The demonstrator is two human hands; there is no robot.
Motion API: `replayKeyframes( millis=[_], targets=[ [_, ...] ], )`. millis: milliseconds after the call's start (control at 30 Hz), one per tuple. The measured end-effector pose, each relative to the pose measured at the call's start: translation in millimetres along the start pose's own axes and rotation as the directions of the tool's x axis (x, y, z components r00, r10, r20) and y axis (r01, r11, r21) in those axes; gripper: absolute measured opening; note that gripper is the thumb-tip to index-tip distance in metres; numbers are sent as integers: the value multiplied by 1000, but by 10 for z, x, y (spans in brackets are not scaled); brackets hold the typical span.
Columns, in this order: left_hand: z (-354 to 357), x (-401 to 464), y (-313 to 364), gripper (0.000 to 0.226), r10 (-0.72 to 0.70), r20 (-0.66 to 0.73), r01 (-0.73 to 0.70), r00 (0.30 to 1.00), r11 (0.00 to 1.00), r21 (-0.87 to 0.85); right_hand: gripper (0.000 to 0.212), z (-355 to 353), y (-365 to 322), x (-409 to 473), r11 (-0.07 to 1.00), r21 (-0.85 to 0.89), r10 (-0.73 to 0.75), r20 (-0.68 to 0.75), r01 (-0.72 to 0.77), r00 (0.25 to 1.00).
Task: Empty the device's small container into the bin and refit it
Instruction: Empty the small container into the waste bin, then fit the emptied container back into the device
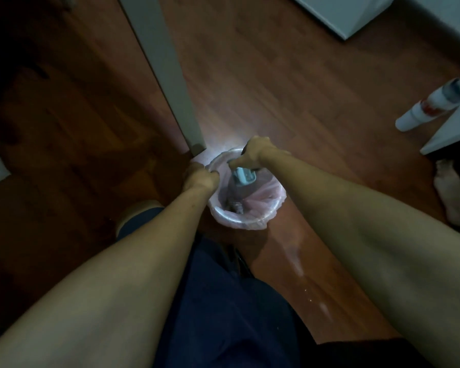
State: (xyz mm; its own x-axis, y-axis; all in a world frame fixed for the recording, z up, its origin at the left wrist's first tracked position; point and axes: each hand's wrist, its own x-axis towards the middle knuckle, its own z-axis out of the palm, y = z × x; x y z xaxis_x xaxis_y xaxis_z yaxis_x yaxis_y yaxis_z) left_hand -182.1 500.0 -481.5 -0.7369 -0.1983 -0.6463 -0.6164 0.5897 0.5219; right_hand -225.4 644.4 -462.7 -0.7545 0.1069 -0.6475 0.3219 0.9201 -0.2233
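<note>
Two bare forearms reach down from the bottom of the head view toward a small round bin (250, 219) lined with a pale pink bag, standing on a dim wooden floor (276, 75) beside a grey post (168, 75). The left hand (199, 177) grips the bin's near-left rim, fingers curled closed on the rim and liner. The right hand (258, 154) is closed around the upper end of the small container (241, 177), a pale blue, roughly oblong piece held over the bin's mouth, just inside the rim line.

The container's long axis runs steeply, top toward the right hand and lower end angled down and slightly toward the person, pointing into the bag. Which end is open cannot be told (the light is poor and the hand covers the top). A clump of grey debris (235, 207) lies at the bottom of the liner.

The main risk, as I judge it, is spillage: the container sits near the far rim, so a shake or tilt away from the person could throw dust over the edge onto the floor. The loose liner could also slip inward if the left hand lets go, and a light bin like this may tip if pressed sideways.
</note>
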Motion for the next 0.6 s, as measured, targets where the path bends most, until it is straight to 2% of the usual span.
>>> replayKeyframes(
  millis=[233,367,467,600],
  targets=[
    [-627,-437,349,43,177,-52,-178,983,984,-5,59,-529,-307,-591,997,80,-13,-135,24,991],
    [-1046,-783,580,39,271,-90,-270,959,963,18,62,-893,-519,-1070,994,68,-62,-232,80,971],
    [-1399,-1111,763,38,377,-121,-369,918,926,82,49,-1236,-698,-1525,989,60,-112,-312,137,943],
    [-2003,-1687,1020,35,482,-182,-467,857,876,119,49,-1744,-944,-2207,974,71,-162,-458,217,874]
  ],
)
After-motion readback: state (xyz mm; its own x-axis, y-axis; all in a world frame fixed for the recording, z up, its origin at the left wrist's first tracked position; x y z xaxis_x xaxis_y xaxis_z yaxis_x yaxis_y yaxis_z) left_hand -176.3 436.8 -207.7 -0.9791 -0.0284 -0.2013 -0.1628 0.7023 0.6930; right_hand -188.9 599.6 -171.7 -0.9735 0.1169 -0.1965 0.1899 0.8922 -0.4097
